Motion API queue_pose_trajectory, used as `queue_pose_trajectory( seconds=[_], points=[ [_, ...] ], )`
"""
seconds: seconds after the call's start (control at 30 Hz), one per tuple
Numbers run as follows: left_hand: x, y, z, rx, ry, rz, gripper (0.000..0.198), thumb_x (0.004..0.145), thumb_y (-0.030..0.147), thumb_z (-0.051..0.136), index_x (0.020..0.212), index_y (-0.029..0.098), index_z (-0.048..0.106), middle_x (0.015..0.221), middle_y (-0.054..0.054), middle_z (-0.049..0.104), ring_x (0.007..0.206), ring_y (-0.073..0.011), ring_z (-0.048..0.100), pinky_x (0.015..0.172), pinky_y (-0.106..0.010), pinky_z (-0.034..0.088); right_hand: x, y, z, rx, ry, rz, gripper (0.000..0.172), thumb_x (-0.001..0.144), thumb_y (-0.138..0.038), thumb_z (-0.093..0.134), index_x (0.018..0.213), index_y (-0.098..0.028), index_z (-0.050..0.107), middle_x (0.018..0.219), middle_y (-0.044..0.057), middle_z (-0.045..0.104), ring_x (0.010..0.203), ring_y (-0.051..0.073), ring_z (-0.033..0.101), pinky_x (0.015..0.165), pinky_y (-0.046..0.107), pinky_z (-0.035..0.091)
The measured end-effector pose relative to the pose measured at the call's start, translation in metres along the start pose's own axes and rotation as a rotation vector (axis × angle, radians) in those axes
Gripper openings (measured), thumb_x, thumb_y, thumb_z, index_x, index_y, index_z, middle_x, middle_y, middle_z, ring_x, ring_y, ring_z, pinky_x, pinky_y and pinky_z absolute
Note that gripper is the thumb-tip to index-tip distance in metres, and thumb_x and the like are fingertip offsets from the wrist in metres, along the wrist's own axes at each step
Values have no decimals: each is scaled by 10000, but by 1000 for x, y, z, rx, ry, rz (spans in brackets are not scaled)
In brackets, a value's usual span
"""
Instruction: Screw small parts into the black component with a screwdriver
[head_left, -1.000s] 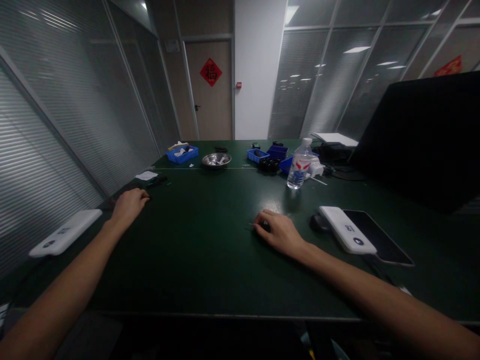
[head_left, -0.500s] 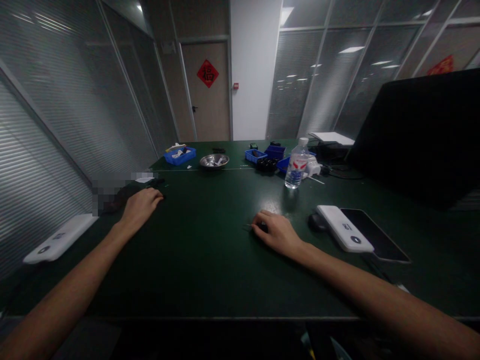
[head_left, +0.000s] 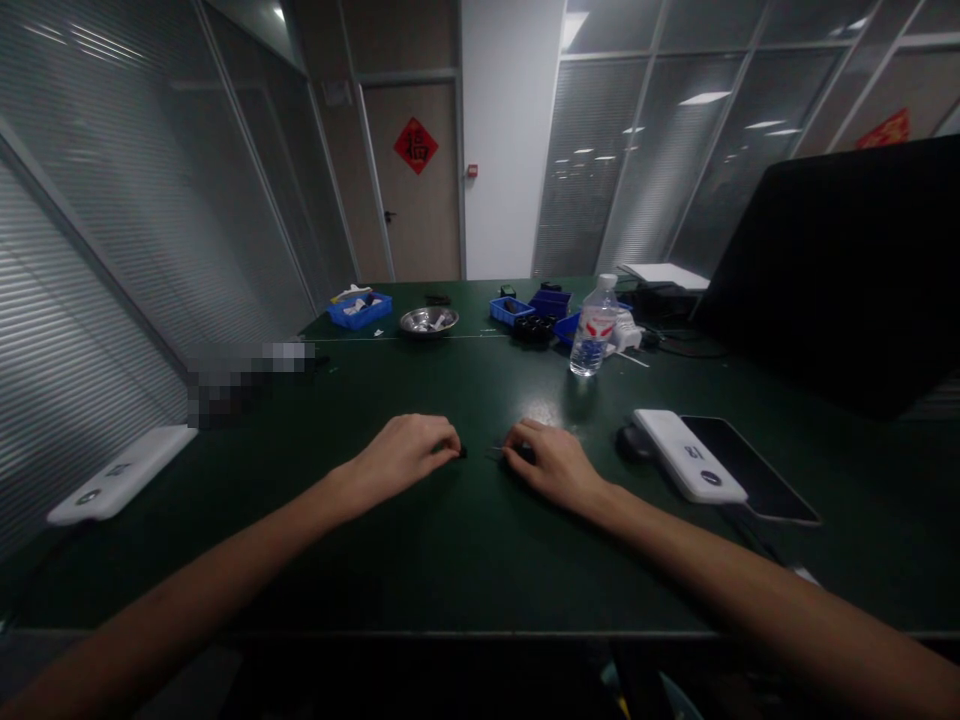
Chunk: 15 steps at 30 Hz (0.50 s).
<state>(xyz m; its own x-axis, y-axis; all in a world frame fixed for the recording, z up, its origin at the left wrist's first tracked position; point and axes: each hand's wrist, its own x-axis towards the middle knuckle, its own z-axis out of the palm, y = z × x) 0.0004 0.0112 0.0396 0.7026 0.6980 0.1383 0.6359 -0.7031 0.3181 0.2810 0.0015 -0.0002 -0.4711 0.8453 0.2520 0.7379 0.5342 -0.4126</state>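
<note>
My left hand (head_left: 409, 450) is closed in a pinch over the middle of the dark green table (head_left: 420, 560). A small black piece (head_left: 463, 453) shows at its fingertips, too small to name. Just to the right, my right hand (head_left: 551, 462) rests low at the tabletop with thumb and fingers pinched together. From that pinch a thin, light-coloured wire-like piece (head_left: 495, 452) points left toward the black piece. A narrow gap separates the two. The inside of the right hand's grip is hidden in shadow.
Behind the hands stand a water bottle (head_left: 594, 330), a metal bowl (head_left: 427, 333), a blue tray (head_left: 361, 313) and several blue bins. To the right, a white power bank (head_left: 688, 455) overlaps a dark phone-like slab (head_left: 757, 480). Another white power bank (head_left: 120, 478) lies at left. A black monitor-like panel (head_left: 840, 280) rises at right.
My left hand has moved right from the table's left side to the middle, carrying the small black piece close to my right hand. The right hand has barely moved.
</note>
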Motion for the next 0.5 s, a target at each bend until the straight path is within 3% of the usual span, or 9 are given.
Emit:
queue_pose_trajectory(
  seconds=[0.17,0.5],
  points=[
    [17,12,16,-39,-36,51,173,983,311,574,1025,200,700,986,-50,697,843,-180,652,721,-298,476,0,0,-1,-11,-4,4,118,958,-293,594,1014,-209,656,986,41,649,763,150,585,664,271,389],
    [19,18,17,-36,-3,23,155,968,295,591,994,205,715,984,-44,691,829,-177,644,705,-290,469,1,1,1,-1,0,-6,120,959,-295,590,1015,-214,660,980,31,642,797,152,597,685,265,394]
  ],
)
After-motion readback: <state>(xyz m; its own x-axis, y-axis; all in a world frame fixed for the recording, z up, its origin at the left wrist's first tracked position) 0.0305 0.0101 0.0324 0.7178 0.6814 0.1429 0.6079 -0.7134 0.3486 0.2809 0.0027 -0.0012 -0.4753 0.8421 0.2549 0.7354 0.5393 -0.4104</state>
